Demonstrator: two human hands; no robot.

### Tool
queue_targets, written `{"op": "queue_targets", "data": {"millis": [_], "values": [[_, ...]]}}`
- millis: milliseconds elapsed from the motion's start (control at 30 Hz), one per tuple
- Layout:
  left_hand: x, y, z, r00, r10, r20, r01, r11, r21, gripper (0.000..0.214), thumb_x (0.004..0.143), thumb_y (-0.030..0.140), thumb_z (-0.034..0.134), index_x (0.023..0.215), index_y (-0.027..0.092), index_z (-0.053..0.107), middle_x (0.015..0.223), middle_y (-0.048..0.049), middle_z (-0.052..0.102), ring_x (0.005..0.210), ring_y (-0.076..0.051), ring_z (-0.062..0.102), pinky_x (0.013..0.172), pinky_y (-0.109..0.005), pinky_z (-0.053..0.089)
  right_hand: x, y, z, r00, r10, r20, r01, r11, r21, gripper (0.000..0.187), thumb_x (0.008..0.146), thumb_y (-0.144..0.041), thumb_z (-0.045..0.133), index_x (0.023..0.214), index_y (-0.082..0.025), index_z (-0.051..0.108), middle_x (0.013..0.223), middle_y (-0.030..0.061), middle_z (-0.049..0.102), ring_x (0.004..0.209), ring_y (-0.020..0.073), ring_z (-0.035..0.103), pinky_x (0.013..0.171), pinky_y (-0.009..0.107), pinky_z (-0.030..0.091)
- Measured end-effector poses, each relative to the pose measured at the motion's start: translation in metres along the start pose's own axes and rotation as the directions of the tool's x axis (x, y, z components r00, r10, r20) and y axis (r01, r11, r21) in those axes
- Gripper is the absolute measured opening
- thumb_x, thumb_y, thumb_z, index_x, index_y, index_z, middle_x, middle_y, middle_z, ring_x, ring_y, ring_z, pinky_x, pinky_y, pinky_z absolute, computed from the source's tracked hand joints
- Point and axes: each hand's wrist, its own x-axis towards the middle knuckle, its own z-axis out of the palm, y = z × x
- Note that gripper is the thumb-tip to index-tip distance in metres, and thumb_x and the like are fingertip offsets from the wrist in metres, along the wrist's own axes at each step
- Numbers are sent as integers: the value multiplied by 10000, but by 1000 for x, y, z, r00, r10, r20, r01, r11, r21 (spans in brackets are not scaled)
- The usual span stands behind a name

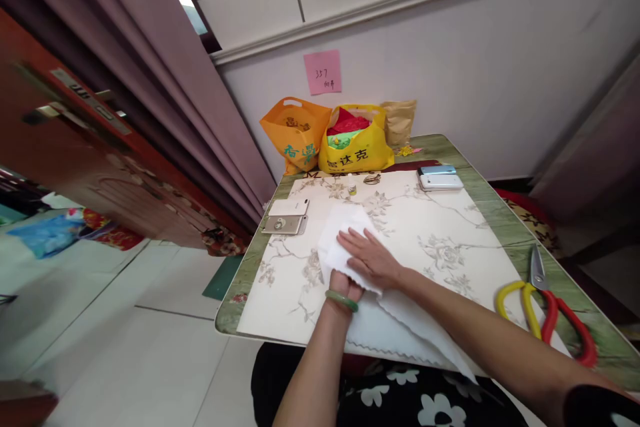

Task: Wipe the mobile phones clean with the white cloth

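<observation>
A white cloth with a zigzag-cut edge lies over the near part of the table and hangs past its front edge. My left hand, with a green bangle at the wrist, reaches under a raised fold of the cloth. Its fingers are hidden beneath the fabric. On top of that fold rests my right hand, flat, its fingers stretched out and slightly spread. The cloth is between the two hands.
Scissors with yellow and red handles lie on the right. Phones sit at left and back right. Behind stand an orange bag, a yellow bag and a brown pouch. A small bottle stands before the bags.
</observation>
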Motion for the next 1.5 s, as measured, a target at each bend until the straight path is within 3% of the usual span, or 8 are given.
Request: {"op": "queue_targets", "data": {"millis": [167,333,467,567,700,967,1233,1500], "values": [[2,1,12,995,-97,36,102,978,-183,359,893,352,478,1159,176,642,1116,-84,697,1188,-234,580,1037,-383,447,7,-1,4,944,297,-146,-307,950,-58,602,1004,-428,227,1537,-165,131,1590,89,146,1469,257,105,1162,549,106],[-8,-1,-5,997,-49,-55,37,979,-201,331,863,425,545,1108,241,672,1112,-66,701,1192,-254,578,1032,-358,444,-23,-21,13,999,-24,-29,21,996,-90,578,1008,-434,258,1539,-277,92,1584,15,197,1465,209,138,1187,488,38],[-4,-2,5,999,-51,6,51,981,-188,348,812,392,625,1105,208,658,1068,-73,707,1113,-246,623,953,-365,500,-8,-8,2,984,107,-146,-115,992,-49,526,996,-442,306,1502,-301,274,1577,19,242,1458,243,164,1169,527,86],[-3,-2,18,995,-72,72,82,985,-149,329,803,395,631,1061,193,663,1014,-64,717,1026,-209,655,872,-331,537,13,6,-5,899,293,-325,-275,956,101,496,954,-453,399,1406,-256,459,1520,79,361,1394,269,313,1121,482,251],[-11,-1,27,994,-39,98,44,998,-44,371,776,469,670,1014,185,679,964,-57,725,950,-190,674,812,-290,547,24,13,-6,760,485,-432,-362,869,338,342,892,-429,470,1107,-236,654,1079,55,675,1004,221,598,914,353,432],[-18,4,28,996,-22,88,18,999,51,579,629,371,820,1144,207,612,955,-51,712,766,-162,679,707,-282,529,16,31,0,540,711,-451,-257,649,716,464,878,-611,421,690,-204,541,612,-30,517,628,146,445,624,257,380],[-10,1,33,990,64,122,-103,931,351,395,689,485,738,854,141,636,707,-6,629,639,-137,580,625,-259,452,9,62,2,556,775,-300,0,361,932,536,779,-676,529,844,-156,644,685,-17,594,664,155,521,665,288,440],[26,36,57,977,127,169,-211,508,835,418,694,578,661,635,170,592,553,31,510,555,-122,454,531,-236,325,15,67,2,617,744,-256,8,319,948,452,810,-611,541,895,-173,617,684,-16,593,625,146,526,598,266,454]]}}
